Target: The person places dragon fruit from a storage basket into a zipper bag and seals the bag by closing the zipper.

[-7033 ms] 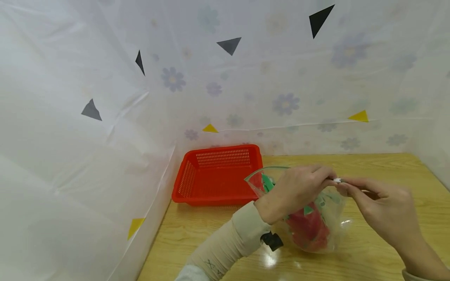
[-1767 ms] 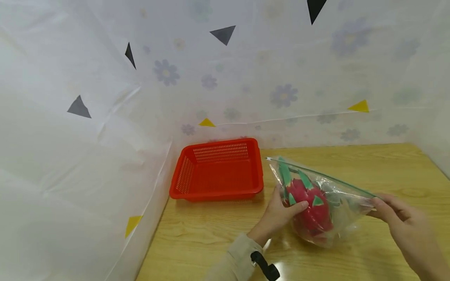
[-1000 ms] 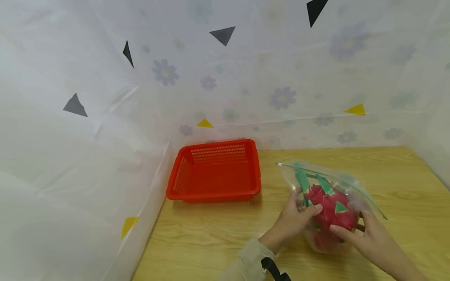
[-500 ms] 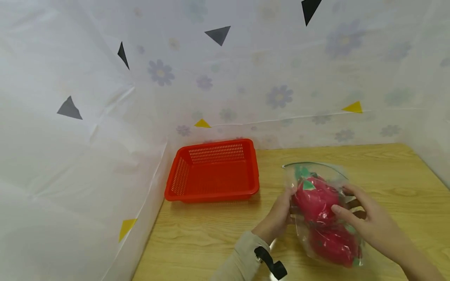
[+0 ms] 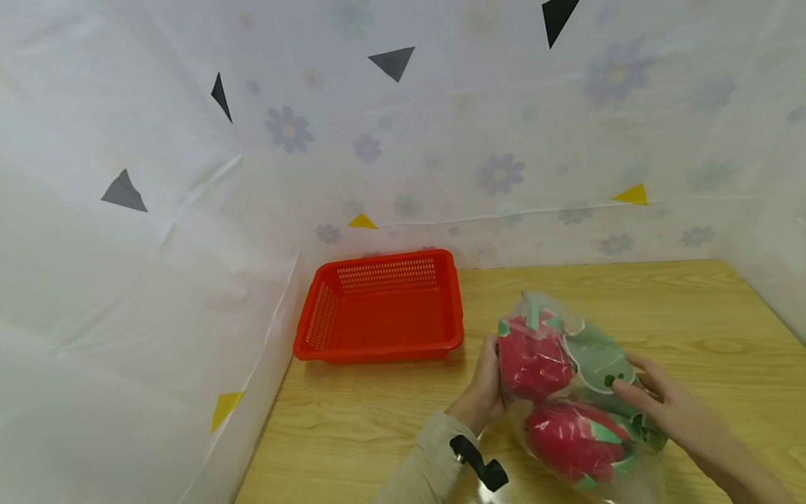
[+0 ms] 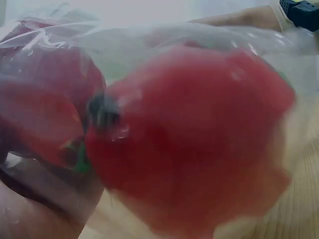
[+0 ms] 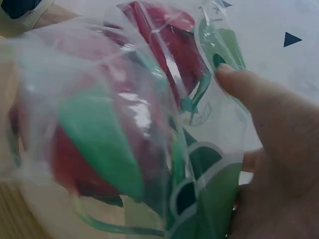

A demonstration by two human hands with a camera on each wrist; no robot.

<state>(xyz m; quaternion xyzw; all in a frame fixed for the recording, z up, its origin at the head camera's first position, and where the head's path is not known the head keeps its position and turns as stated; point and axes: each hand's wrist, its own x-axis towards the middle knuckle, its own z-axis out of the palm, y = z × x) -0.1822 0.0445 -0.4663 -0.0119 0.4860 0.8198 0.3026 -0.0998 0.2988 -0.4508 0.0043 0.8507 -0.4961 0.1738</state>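
Note:
A clear zip bag (image 5: 598,360) with green printing is held above the table in the head view, tilted between both hands. Inside are two red dragon fruits with green scales: the upper dragon fruit (image 5: 532,360) and the lower dragon fruit (image 5: 569,441). My left hand (image 5: 481,392) grips the bag's left side round the upper fruit, its fingers mostly hidden behind. On the right edge, my right hand (image 5: 676,409) holds the bag, thumb in front on the printed film. One dragon fruit (image 6: 194,134) fills the left wrist view, blurred. The right wrist view shows my right thumb (image 7: 239,82) on the film.
A red plastic basket (image 5: 378,355) with slotted walls stands at the back left of the wooden table (image 5: 352,427), with nothing inside. A white patterned sheet (image 5: 441,175) walls off the back and sides. A black strap (image 5: 475,462) hangs from my left cuff.
Both hands were at the zip edge 7 s ago. They then moved down to the bag's sides. The bag has since turned, bringing its green print and both fruits into sight.

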